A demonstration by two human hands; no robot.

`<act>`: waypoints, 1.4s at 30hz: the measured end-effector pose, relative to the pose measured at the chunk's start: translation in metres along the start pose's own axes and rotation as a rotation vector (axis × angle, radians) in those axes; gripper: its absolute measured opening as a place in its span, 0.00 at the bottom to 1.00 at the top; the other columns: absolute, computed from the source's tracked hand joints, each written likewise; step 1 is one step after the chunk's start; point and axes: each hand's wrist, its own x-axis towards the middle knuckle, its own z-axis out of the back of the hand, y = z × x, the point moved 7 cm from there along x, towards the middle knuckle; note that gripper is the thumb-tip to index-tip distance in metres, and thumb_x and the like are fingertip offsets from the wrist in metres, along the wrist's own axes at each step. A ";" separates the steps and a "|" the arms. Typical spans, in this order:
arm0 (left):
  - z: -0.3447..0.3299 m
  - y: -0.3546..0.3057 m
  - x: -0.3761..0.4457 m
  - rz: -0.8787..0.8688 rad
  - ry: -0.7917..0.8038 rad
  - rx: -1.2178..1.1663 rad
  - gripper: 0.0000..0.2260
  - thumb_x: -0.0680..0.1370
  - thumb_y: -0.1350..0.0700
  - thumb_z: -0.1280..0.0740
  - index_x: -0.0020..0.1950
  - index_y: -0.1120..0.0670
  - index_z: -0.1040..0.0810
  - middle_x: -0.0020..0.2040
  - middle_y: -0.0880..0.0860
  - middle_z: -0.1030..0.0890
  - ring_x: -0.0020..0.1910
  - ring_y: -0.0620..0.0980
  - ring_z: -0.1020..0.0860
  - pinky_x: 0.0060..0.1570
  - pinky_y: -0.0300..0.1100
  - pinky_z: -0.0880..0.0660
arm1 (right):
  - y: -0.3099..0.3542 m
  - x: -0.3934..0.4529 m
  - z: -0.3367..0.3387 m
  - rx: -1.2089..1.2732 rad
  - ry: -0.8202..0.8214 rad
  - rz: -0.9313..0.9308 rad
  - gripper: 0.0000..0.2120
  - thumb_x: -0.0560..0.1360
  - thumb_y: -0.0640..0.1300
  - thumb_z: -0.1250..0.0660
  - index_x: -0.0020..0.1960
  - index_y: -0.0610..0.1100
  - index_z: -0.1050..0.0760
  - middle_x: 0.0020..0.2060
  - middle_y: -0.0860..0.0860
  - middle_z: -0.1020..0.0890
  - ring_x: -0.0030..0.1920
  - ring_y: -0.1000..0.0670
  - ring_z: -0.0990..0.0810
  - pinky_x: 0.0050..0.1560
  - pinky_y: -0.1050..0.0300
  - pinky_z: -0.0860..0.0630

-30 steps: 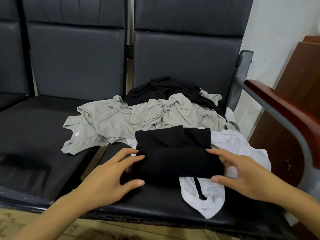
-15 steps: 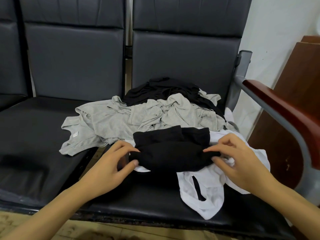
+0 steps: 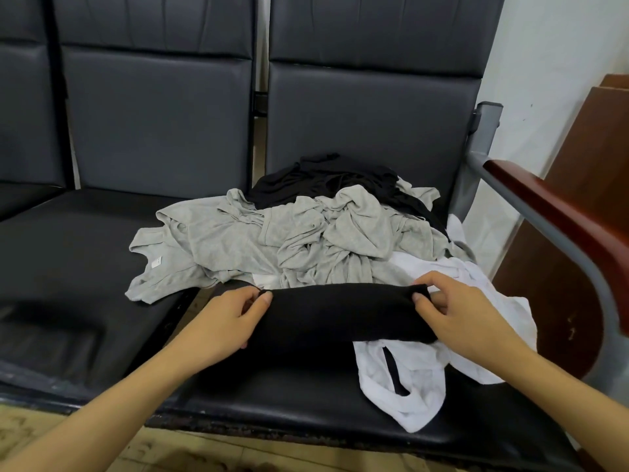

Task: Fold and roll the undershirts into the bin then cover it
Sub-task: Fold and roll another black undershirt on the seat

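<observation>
One black undershirt [image 3: 343, 313] is rolled into a tight cylinder and lies crosswise on the seat [image 3: 289, 400] at centre frame, partly over a white undershirt [image 3: 429, 379] at lower right. That seems to be the only piece finished. A crumpled grey undershirt [image 3: 238, 247] and another black garment [image 3: 326, 178] are heaped behind it, unfolded. No bin or lid shows, so placing the rolls and covering are judged to lie ahead. The left hand [image 3: 221, 321] reaches in from lower left and pinches the roll's left end; the right hand [image 3: 456, 308] comes from lower right, fingers [image 3: 419, 297] curled, gripping the right end.
</observation>
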 end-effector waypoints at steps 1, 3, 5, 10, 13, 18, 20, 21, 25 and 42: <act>0.000 0.000 0.000 0.008 -0.008 -0.015 0.15 0.85 0.44 0.40 0.44 0.51 0.25 0.27 0.44 0.22 0.26 0.42 0.22 0.37 0.41 0.28 | 0.000 0.001 -0.001 0.003 0.012 -0.004 0.04 0.83 0.46 0.35 0.53 0.55 0.26 0.29 0.46 0.19 0.29 0.49 0.24 0.34 0.60 0.28; 0.002 -0.001 0.001 0.002 -0.047 -0.054 0.08 0.84 0.46 0.37 0.51 0.48 0.24 0.37 0.43 0.18 0.31 0.40 0.21 0.40 0.39 0.26 | 0.000 0.001 -0.002 -0.025 0.023 0.012 0.08 0.83 0.45 0.35 0.58 0.56 0.27 0.28 0.46 0.21 0.27 0.52 0.27 0.32 0.63 0.29; 0.010 -0.010 -0.004 -0.109 -0.160 0.006 0.06 0.83 0.50 0.34 0.59 0.45 0.26 0.49 0.42 0.19 0.43 0.37 0.21 0.46 0.35 0.26 | 0.010 0.001 0.002 -0.109 -0.007 0.086 0.14 0.82 0.43 0.34 0.65 0.57 0.28 0.36 0.52 0.21 0.33 0.56 0.24 0.36 0.64 0.26; 0.001 -0.051 -0.030 -0.677 -0.109 0.338 0.21 0.78 0.62 0.38 0.68 0.49 0.20 0.64 0.44 0.23 0.61 0.46 0.27 0.65 0.37 0.30 | 0.051 -0.014 0.003 -0.519 -0.051 0.578 0.25 0.70 0.30 0.30 0.63 0.48 0.24 0.58 0.51 0.23 0.48 0.48 0.21 0.47 0.52 0.20; -0.011 -0.046 -0.034 -0.582 0.020 0.345 0.26 0.80 0.47 0.46 0.77 0.49 0.29 0.74 0.42 0.29 0.72 0.41 0.35 0.74 0.32 0.42 | 0.051 -0.023 -0.013 -0.589 0.100 0.700 0.20 0.74 0.38 0.38 0.65 0.48 0.23 0.64 0.51 0.21 0.59 0.49 0.19 0.57 0.51 0.19; -0.020 -0.040 -0.032 -0.490 0.102 0.485 0.32 0.79 0.32 0.37 0.78 0.44 0.40 0.73 0.42 0.31 0.69 0.42 0.32 0.70 0.39 0.35 | 0.050 -0.026 -0.020 -0.615 0.218 0.633 0.26 0.81 0.64 0.41 0.72 0.51 0.30 0.71 0.56 0.27 0.67 0.54 0.25 0.65 0.56 0.26; -0.017 -0.040 -0.029 -0.488 0.084 0.494 0.29 0.80 0.36 0.35 0.76 0.45 0.39 0.70 0.44 0.28 0.64 0.44 0.28 0.65 0.39 0.32 | 0.052 -0.021 -0.025 -0.701 0.221 0.630 0.27 0.79 0.65 0.39 0.72 0.51 0.32 0.68 0.54 0.27 0.62 0.51 0.23 0.59 0.55 0.24; -0.016 -0.040 -0.029 -0.501 0.085 0.504 0.28 0.80 0.37 0.34 0.76 0.45 0.39 0.69 0.44 0.28 0.63 0.45 0.28 0.65 0.40 0.31 | 0.055 -0.019 -0.028 -0.729 0.223 0.625 0.26 0.79 0.63 0.38 0.71 0.50 0.33 0.65 0.53 0.26 0.58 0.51 0.21 0.55 0.54 0.23; -0.008 -0.030 -0.031 -0.496 0.108 0.556 0.27 0.80 0.43 0.33 0.75 0.45 0.40 0.67 0.45 0.28 0.62 0.45 0.27 0.63 0.43 0.29 | 0.073 -0.014 -0.039 -0.820 0.287 0.648 0.27 0.76 0.55 0.34 0.72 0.51 0.35 0.53 0.55 0.21 0.47 0.52 0.19 0.45 0.56 0.30; 0.144 0.130 -0.162 -0.080 0.131 0.502 0.27 0.72 0.54 0.29 0.68 0.40 0.34 0.59 0.39 0.28 0.52 0.40 0.26 0.47 0.29 0.31 | 0.259 -0.069 -0.179 -0.169 0.957 0.681 0.39 0.84 0.55 0.39 0.76 0.76 0.66 0.39 0.62 0.26 0.43 0.64 0.25 0.44 0.65 0.29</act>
